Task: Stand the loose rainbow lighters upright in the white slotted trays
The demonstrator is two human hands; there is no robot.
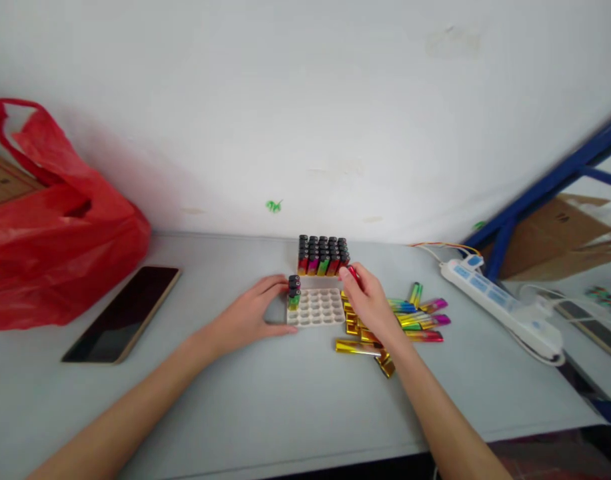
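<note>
A white tray (315, 317) with rows of round wells lies flat on the table. In its left column stand a few upright lighters (294, 297) with black tops. My left hand (250, 313) curves round the tray's left end, thumb at the front corner and fingers beside the standing lighters, gripping it. Over the right end of the tray, my right hand (368, 300) is closed on a red lighter (353, 273), most of it hidden by the fingers. Behind the tray sits a full block of upright black-topped lighters (323, 257).
Loose shiny lighters (420, 320) in gold and mixed colours lie piled right of the tray, partly under my right forearm. A white power strip (500, 307) lies farther right. To the left are a dark phone-like device (123, 313) and a red plastic bag (60, 227). A wall stands behind.
</note>
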